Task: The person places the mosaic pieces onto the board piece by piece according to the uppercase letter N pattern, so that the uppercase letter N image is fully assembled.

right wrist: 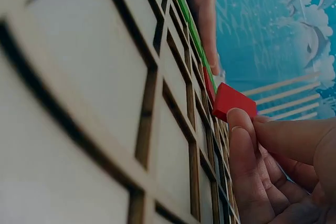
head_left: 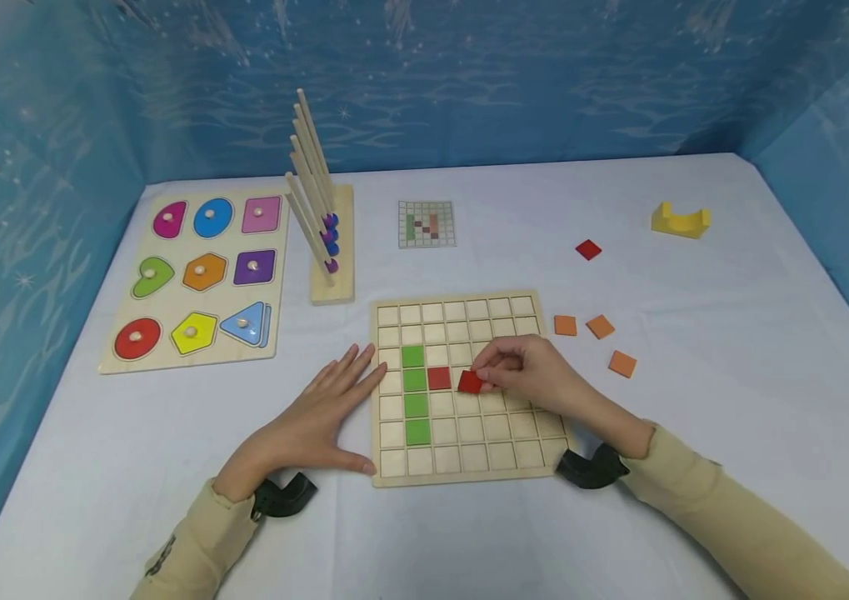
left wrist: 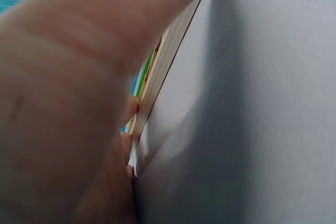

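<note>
A wooden grid board (head_left: 469, 479) lies on the white table. Four-cell-tall green tiles (head_left: 415, 405) fill part of its second column from the left, and a red tile (head_left: 439, 378) sits in a cell beside them. Between thumb and fingertips my right hand (head_left: 532, 371) pinches another red tile (right wrist: 233, 102), tilted close over the board just right of the placed one. My left hand (head_left: 322, 417) is spread flat on the table, its fingertips and thumb at the board's left edge; in the left wrist view the board's edge (left wrist: 168, 59) runs past the fingers.
Right of the board lie orange tiles (head_left: 565, 325), a red tile (head_left: 588, 249) and a yellow block (head_left: 681, 221). Behind it is a pattern card (head_left: 426, 224). At left stand a peg rack (head_left: 332, 287) with beads and a shape puzzle (head_left: 192, 364).
</note>
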### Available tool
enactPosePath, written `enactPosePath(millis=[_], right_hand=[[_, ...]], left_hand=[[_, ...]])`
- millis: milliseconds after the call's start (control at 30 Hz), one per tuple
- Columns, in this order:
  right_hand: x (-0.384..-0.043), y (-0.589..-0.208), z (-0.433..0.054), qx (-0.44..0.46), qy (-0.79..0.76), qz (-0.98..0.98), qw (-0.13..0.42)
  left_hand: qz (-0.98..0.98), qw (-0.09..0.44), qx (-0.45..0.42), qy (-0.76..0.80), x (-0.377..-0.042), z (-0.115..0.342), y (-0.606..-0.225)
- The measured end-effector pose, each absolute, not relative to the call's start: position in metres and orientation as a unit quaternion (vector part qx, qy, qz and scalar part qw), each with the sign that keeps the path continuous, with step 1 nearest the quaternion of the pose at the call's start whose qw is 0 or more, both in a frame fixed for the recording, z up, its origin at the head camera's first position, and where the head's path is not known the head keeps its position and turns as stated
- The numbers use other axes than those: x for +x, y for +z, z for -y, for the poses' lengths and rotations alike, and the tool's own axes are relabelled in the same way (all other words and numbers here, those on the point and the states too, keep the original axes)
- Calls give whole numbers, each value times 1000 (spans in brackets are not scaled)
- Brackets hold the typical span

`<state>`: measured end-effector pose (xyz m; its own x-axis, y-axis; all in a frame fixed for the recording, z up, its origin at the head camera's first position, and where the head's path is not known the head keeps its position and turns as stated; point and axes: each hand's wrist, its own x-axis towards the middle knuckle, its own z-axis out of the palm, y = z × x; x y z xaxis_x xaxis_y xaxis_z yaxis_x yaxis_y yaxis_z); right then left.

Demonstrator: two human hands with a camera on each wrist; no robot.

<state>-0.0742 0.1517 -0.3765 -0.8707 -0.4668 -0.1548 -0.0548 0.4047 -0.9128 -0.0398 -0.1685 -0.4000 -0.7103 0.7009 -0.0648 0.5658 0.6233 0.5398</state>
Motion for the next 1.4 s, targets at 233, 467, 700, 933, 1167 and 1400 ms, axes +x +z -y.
enactPosePath(millis=[233,467,700,933,1167,1400], right_hand=[[-72,-379,-147,-223,-472,-833,184],[-69,-376,-145,-255,-437,-844,180],[-68,-374,-145,-275,-423,-850,154],[-80,-359,-163,-232,-422,-868,123],[-125,-346,-226,-100,-454,-883,67],[-183,-397,-305,35,-532,-846,24]], left_hand=[[-892,138,352,248,-40,168,-400],[-892,140,352,245,-40,168,-398],[-892,138,353,245,-40,169,-399],[-891,138,354,247,-40,169,-399],[-891,137,354,248,-39,169,-399],[-889,131,360,252,-39,170,-400]])
